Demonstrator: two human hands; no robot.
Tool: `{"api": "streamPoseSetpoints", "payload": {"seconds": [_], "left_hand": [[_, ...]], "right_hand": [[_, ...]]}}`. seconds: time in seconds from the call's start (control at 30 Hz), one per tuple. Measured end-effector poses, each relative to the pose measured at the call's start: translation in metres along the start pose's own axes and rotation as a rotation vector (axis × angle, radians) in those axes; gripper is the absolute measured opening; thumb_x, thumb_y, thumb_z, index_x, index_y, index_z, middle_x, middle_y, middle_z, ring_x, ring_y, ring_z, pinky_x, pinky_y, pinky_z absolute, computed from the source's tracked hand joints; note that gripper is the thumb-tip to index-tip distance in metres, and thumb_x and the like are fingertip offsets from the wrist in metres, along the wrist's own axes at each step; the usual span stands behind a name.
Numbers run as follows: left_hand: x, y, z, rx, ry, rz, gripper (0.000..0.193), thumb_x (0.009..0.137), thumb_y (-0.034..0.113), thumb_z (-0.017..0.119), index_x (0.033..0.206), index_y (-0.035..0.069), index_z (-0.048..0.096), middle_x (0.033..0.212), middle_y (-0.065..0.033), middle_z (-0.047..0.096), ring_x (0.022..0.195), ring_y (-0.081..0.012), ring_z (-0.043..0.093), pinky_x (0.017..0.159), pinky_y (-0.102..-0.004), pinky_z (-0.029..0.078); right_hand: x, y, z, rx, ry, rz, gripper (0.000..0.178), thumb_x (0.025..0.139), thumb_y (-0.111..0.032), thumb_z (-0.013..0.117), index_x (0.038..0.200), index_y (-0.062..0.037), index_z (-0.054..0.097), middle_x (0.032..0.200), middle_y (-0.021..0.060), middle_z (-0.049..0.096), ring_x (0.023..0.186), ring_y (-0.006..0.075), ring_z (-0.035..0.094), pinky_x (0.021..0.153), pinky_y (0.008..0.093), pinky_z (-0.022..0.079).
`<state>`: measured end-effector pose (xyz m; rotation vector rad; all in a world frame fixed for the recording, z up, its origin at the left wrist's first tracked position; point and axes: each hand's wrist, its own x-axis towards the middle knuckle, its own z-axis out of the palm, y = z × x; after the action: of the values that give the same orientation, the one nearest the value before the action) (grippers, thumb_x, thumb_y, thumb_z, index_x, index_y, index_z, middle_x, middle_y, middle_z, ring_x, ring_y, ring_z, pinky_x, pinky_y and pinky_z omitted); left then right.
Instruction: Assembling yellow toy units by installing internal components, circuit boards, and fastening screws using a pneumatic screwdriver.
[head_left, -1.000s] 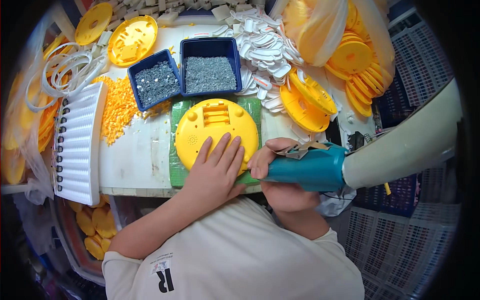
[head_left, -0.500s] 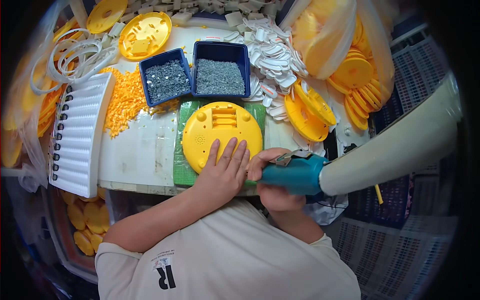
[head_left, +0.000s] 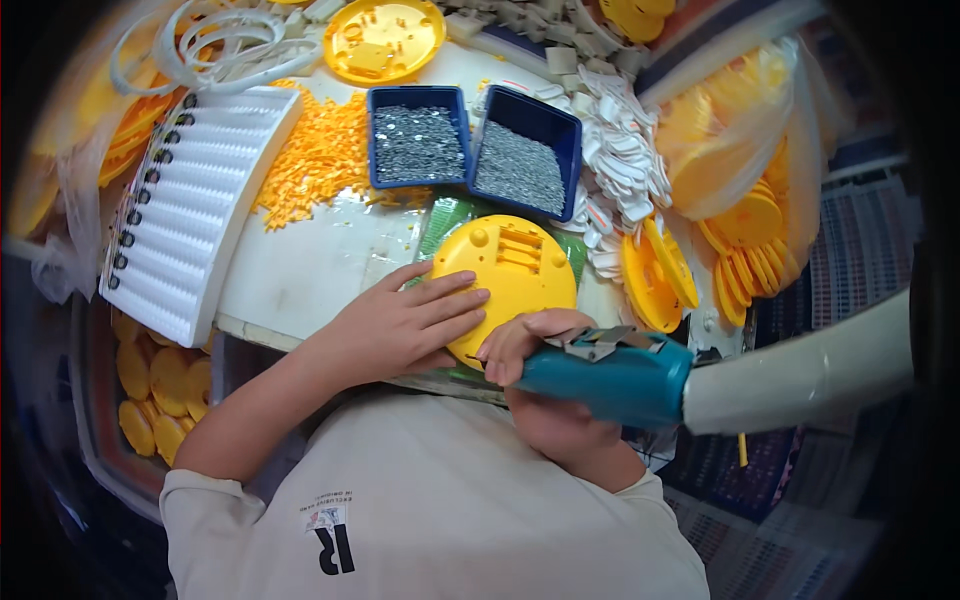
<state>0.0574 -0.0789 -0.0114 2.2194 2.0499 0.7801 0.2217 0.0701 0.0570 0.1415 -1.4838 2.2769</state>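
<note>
A round yellow plastic housing lies on a green mat, with an open battery compartment toward its far side. My left hand rests flat at the housing's left edge, fingers spread over its surface. In my right hand is a teal power screwdriver, gripped near its nose and lying nearly level. Its tip end sits by the lower front edge of the housing, mostly covered by my fingers, so contact cannot be made out. A thick pale sleeve runs rightward from the tool's rear.
Beyond the housing stand two blue bins, the left and the right, holding small metal pieces. Orange bits are heaped beside a white ridged tray. White parts, yellow shells and a bag fill the right.
My left hand has slid from the housing's near middle to its left edge. My right hand has brought the screwdriver's nose over the housing's near edge. The whole view has shifted and turned.
</note>
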Motion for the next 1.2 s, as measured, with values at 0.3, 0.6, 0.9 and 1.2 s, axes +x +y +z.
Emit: {"api": "streamPoseSetpoints", "payload": {"seconds": [0.3,0.6,0.9,1.2], "left_hand": [[-0.005,-0.007,0.011,0.001,0.126,0.019,0.049,0.090,0.033,0.076,0.135,0.017,0.065,0.150,0.0002,0.060,0.142,-0.0175,0.053,0.113,-0.0457,0.041],[-0.004,-0.009,0.012,-0.011,0.147,0.029,0.042,0.092,0.035,0.073,0.128,0.014,0.068,0.147,-0.0012,0.062,0.142,-0.0163,0.053,0.106,-0.0436,0.044],[-0.008,-0.009,0.014,-0.108,0.308,0.001,0.039,0.084,0.032,0.082,0.116,0.013,0.071,0.122,-0.0034,0.070,0.123,-0.0221,0.067,0.092,-0.0376,0.049],[-0.013,-0.011,0.017,-0.078,0.303,0.002,0.037,0.087,0.034,0.077,0.117,0.013,0.070,0.124,-0.0024,0.068,0.128,-0.0181,0.062,0.094,-0.0375,0.047]], "right_hand": [[0.000,0.006,-0.007,-0.318,-0.145,0.194,0.078,0.093,-0.071,0.061,0.137,-0.0057,0.057,0.093,0.0134,0.066,0.087,0.0269,0.062,0.089,0.0429,0.048],[0.002,-0.012,-0.003,-0.318,-0.020,0.315,0.078,0.092,-0.070,0.062,0.136,-0.0059,0.057,0.087,0.0115,0.065,0.080,0.0268,0.063,0.083,0.0423,0.049],[0.047,0.008,-0.020,-0.087,0.078,-0.113,0.090,0.092,-0.074,0.044,0.142,0.0010,0.052,0.082,0.0115,0.063,0.075,0.0242,0.061,0.080,0.0403,0.049],[0.042,0.030,-0.014,-0.148,0.019,-0.002,0.079,0.094,-0.067,0.054,0.136,-0.0001,0.054,0.089,0.0142,0.065,0.084,0.0276,0.062,0.082,0.0417,0.049]]}}
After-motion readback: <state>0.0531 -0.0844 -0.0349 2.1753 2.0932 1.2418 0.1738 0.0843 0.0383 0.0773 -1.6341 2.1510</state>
